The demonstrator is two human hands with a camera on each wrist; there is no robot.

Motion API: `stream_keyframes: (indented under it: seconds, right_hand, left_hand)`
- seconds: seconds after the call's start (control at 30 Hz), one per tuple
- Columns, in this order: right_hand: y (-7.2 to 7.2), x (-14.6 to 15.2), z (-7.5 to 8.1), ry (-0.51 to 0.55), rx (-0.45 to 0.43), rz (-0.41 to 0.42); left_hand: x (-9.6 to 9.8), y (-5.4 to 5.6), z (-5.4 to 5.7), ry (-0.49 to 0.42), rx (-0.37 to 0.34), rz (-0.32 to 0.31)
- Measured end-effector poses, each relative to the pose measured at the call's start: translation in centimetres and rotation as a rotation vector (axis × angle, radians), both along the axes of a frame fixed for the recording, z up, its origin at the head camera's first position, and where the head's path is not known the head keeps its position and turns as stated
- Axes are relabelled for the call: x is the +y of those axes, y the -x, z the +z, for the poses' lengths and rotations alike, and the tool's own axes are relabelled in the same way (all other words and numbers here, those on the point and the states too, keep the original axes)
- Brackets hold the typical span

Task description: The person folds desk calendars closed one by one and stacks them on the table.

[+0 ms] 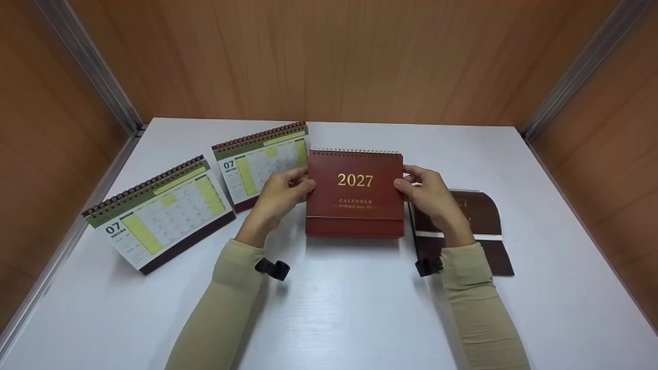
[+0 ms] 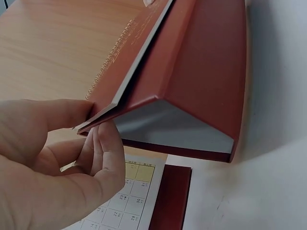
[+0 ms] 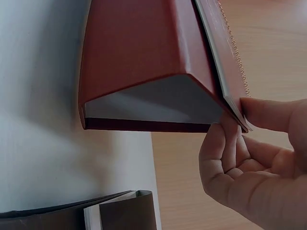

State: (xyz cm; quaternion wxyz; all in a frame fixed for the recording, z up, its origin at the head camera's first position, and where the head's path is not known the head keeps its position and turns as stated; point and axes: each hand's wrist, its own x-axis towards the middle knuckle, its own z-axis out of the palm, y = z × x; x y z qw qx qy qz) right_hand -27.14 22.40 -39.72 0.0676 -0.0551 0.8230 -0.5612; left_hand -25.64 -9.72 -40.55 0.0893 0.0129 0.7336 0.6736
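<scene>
Well — smooth red wedge-shaped cal. (image 1: 354,192) — btwn bent fingers (image 2: 109,155)

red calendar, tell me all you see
The red calendar has a leathery cover with gold lettering: 2027, CALENDAR, Embrace your life. A coil lines its top; the stand is folded, open-sided, pale inside. It leans back, centred, left hand and right hand pinching its sides; whether its base touches the table is unclear.

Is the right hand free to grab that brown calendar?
Probably not now: the right hand pinches the red calendar by its edge. Once free, it could likely reach the brown calendar nearby.
</scene>
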Motion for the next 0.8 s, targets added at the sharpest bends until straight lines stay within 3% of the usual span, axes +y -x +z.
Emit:
stream_keyframes:
  seconds: [0.53,0.8]
  right_hand:
    - [-0.06,-0.43,-0.28,-0.127,-0.003,0.002]
    - [0.07,-0.59,-0.60,-0.140,0.016,0.030]
  left_hand:
    - [0.14,0.25,-0.56,0.013,0.002,-0.008]
    - [0.11,0.25,-0.90,0.134,0.059,-0.031]
